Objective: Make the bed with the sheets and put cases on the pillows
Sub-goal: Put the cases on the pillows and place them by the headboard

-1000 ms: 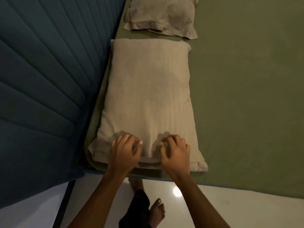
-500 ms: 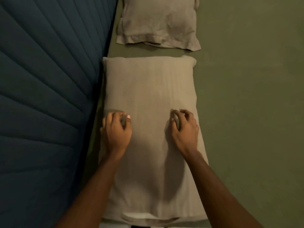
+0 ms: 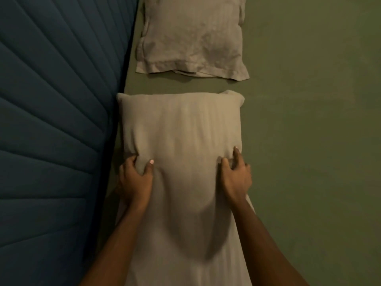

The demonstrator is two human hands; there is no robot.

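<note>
A beige cased pillow [image 3: 181, 129] lies lengthwise on the green sheet [image 3: 309, 141], beside the headboard. My left hand [image 3: 135, 178] grips the pillow's left edge, thumb on top and fingers curled round the side. At the right edge my right hand [image 3: 237, 174] pinches a fold of the case. The fabric bunches at both grips. A second beige cased pillow [image 3: 191, 38] lies flat farther along the bed, apart from the first.
A dark blue quilted headboard [image 3: 51, 120] fills the left side, right against the mattress. The green sheet stretches smooth to the right and between the two pillows.
Both hands moved from the pillow's near open end up along it and outward to its sides, and now grip the edges. The view shifted forward over the bed.
</note>
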